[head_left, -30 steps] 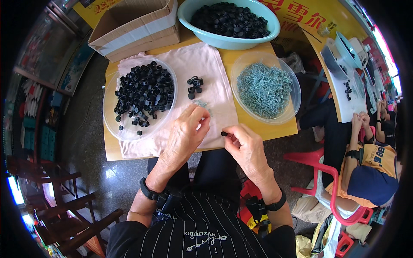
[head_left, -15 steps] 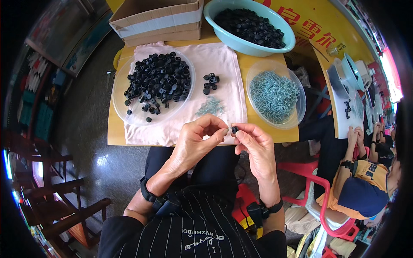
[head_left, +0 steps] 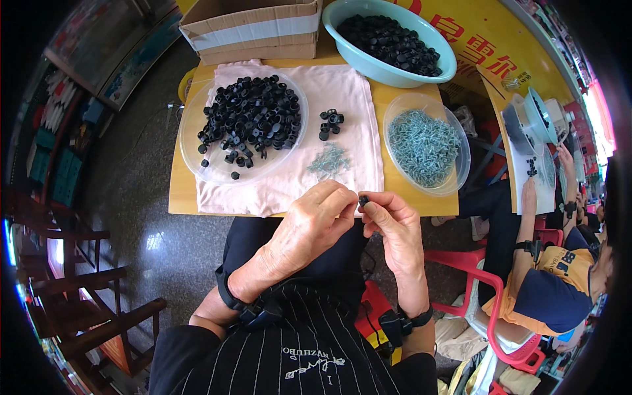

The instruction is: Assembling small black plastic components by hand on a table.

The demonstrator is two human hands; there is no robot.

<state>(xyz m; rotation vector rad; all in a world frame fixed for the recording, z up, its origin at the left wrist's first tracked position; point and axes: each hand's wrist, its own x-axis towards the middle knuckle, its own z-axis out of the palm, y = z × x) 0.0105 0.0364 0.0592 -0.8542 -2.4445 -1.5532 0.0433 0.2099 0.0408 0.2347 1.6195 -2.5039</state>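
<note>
Just past the table's near edge, above my lap, my right hand (head_left: 393, 220) pinches a small black plastic cap (head_left: 363, 200) between thumb and fingers. My left hand (head_left: 320, 214) meets it there, its fingers closed at the cap's side; what they hold is hidden. A small heap of silvery screws (head_left: 328, 160) lies on the pink cloth (head_left: 355, 99) just beyond my hands. Behind that sits a little cluster of black caps (head_left: 331, 122). To the left, a shallow clear tray (head_left: 191, 155) bears a large pile of similar caps (head_left: 253, 115).
A clear round tub (head_left: 465, 172) full of screws stands on the right of the table (head_left: 181, 197). Farther back are a cardboard box (head_left: 257, 33) and a pale blue basin (head_left: 368, 69) of caps. On the right, a person (head_left: 553, 289) works beside a red plastic chair (head_left: 464, 260).
My left hand has turned, its fingers curling closer around the cap's side. The view has shifted slightly. The person on the right has spread their hands apart, one reaching forward.
</note>
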